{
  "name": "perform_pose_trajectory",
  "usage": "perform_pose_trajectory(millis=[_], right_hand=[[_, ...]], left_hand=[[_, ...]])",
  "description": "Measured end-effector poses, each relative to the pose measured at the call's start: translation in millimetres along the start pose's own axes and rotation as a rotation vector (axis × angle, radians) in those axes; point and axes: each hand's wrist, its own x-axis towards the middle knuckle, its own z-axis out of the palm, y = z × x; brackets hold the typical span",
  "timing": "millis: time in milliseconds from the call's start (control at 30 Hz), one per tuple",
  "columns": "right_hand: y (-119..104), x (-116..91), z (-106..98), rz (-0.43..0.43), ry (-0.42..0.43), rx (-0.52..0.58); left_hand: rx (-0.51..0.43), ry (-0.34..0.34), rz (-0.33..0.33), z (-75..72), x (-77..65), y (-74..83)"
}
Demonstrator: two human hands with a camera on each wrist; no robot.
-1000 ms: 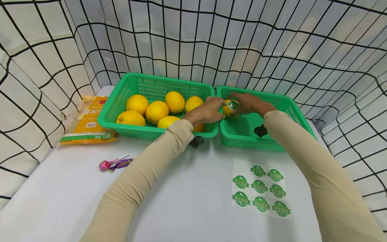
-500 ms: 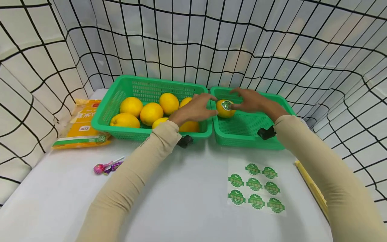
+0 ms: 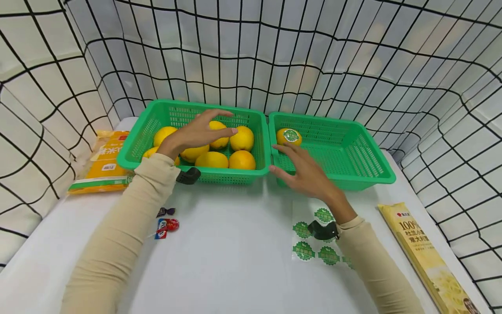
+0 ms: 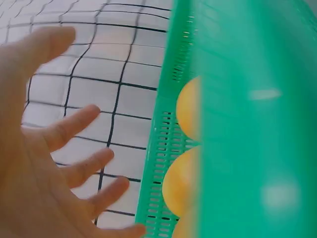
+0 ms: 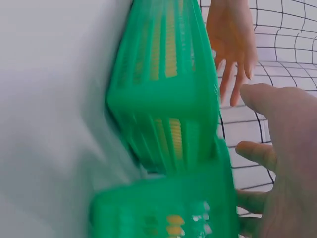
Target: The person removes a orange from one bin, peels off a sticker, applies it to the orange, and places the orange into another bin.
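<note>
Above the left green basket (image 3: pixel 251 172) hovers my left hand (image 3: pixel 196 131), fingers spread and holding nothing. Several yellow-orange citrus fruits (image 3: pixel 242 138) lie in that basket, some partly hidden by the hand. My right hand (image 3: pixel 303 172) is over the near left corner of the right green basket (image 3: pixel 376 174), its fingers extended and nothing in them. Just beyond its fingertips, one citrus fruit (image 3: pixel 284 134) with a round green sticker (image 3: pixel 291 135) rests inside that basket. In the left wrist view, more fruits (image 4: pixel 181 181) show behind the basket's blurred near wall.
A sheet of round green stickers (image 3: pixel 303 250) lies under my right wrist, partly covered. An orange food bag (image 3: pixel 106 163) stands at the left, a yellow noodle pack (image 3: pixel 427 257) at the right. Small wrapped candies (image 3: pixel 166 226) lie near my left sleeve. Black netting (image 3: pixel 255 56) surrounds the table.
My right hand has let go of the stickered fruit in the right basket and drawn back toward the front. My left hand has moved left across the left basket, uncovering fruits at its right end.
</note>
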Motion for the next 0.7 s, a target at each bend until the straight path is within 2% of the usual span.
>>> perform_pose_trajectory(millis=[200, 300, 467, 700], right_hand=[[-12, 1, 22, 0.033, 0.056, -0.057], [-11, -1, 26, 0.053, 0.079, -0.082], [-9, -1, 28, 0.063, 0.082, -0.09], [-9, 0, 26, 0.064, 0.076, -0.074]], left_hand=[[-0.024, -0.053, -0.053, -26.0, 0.5, -10.0], [-0.025, -0.09, -0.07, -32.4, 10.7, -14.4], [-0.009, -0.144, -0.105, -35.2, 30.0, -24.6], [0.066, -0.235, -0.174, -31.0, 53.2, -36.4]])
